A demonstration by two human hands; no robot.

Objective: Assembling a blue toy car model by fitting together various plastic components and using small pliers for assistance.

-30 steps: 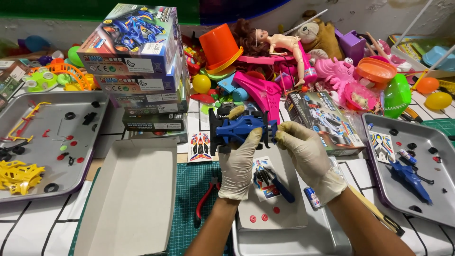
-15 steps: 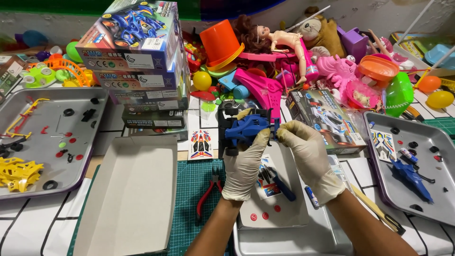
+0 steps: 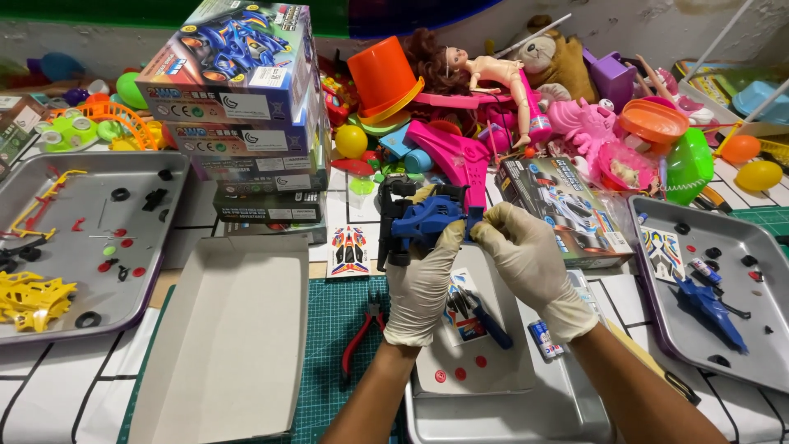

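Observation:
Both my hands wear pale gloves and hold a blue and black toy car above the table. My left hand grips it from below at its near end. My right hand pinches its right side with thumb and fingers. Under my hands lies a steel tray with a white sheet, small red parts, a blue part and a battery. Red-handled pliers lie on the green cutting mat to the left.
An open white box lid lies at the left. Stacked toy car boxes stand behind it. A tray with yellow and red parts is far left, a tray with a blue car body far right. A heap of plastic toys and a doll fills the back.
The toy car has shifted slightly in my hands and my right fingers have moved closer onto its right side. The view has drifted a little.

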